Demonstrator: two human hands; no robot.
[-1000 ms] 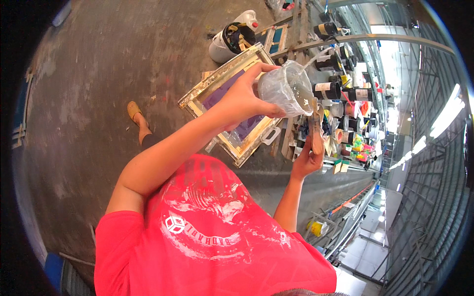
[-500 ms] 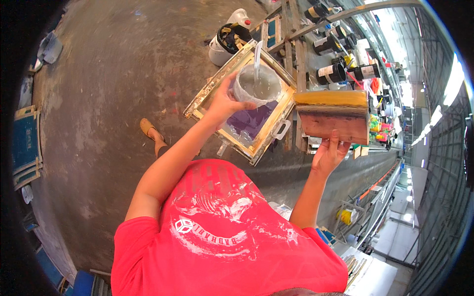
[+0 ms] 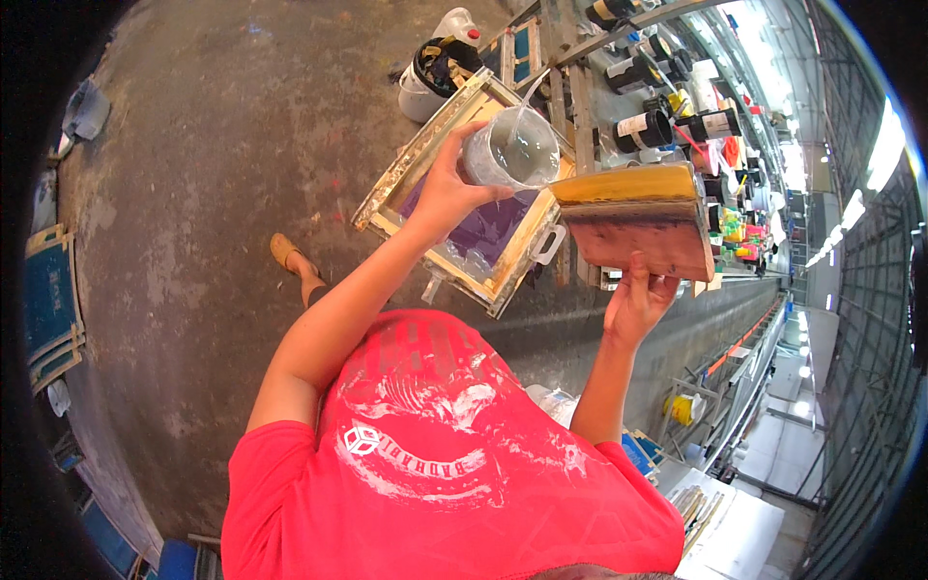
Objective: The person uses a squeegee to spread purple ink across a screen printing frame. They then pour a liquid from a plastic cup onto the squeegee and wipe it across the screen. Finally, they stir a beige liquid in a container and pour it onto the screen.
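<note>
My left hand (image 3: 454, 188) grips a translucent plastic tub (image 3: 505, 159) holding cloudy grey liquid, with a clear stick (image 3: 530, 89) leaning up from it. My right hand (image 3: 638, 300) holds a wide squeegee (image 3: 633, 242) from below, its reddish wooden handle toward me and yellow blade uppermost. The blade's left end is beside the tub's lower right rim; I cannot tell if they touch. Behind both lies a wooden screen frame (image 3: 408, 165) with purple mesh (image 3: 483, 227) and a white handle at its right side.
A white bucket of dark scraps (image 3: 418, 95) and a white jug (image 3: 454, 27) stand beyond the frame. Many black containers (image 3: 641, 131) line a metal rack on the right. Blue screens (image 3: 50, 295) lean at the far left. My foot (image 3: 290, 253) is on the concrete floor.
The squeegee has turned from nearly edge-on to broadside and shifted slightly left toward the tub since half a second ago. The tub moved down and left, then slightly up and right.
</note>
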